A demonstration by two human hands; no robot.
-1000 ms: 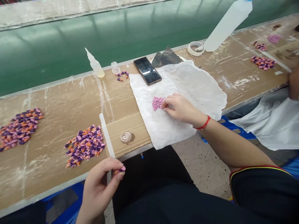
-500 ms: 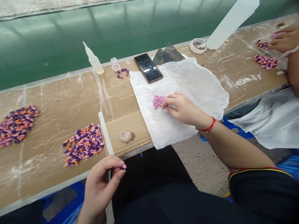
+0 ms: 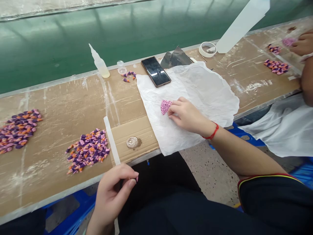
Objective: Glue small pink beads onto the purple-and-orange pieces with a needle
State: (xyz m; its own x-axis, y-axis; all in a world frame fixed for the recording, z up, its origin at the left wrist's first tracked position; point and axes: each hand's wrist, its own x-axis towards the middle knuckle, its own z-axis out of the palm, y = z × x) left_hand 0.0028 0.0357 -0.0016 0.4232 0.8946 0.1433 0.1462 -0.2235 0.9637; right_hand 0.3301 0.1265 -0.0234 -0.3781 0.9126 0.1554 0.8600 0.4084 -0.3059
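My left hand (image 3: 116,192) is closed at the table's front edge, thumb and forefinger pinching a small pink piece (image 3: 137,179) that is mostly hidden by the fingertips. On the white cloth, my right hand (image 3: 184,115) has its fingers pinched together at the right edge of a small heap of pink beads (image 3: 165,106); whatever lies between those fingertips is too small to make out. Left of the cloth lies a pile of purple, pink and orange pieces (image 3: 89,150), with a white strip (image 3: 111,138) beside it. A small round clear dish (image 3: 132,142) sits on the cardboard.
A second pile of pieces (image 3: 21,130) lies far left. Along the back stand a squeeze bottle (image 3: 101,67), a clear cap (image 3: 121,68), a phone (image 3: 156,71), dark triangular sheets (image 3: 178,58) and a tape roll (image 3: 207,49). At right, a co-worker's hand (image 3: 303,44) works near similar pieces.
My left hand has shifted slightly right and turned, so the piece in it shows less. My right hand has moved a little left, further against the bead heap.
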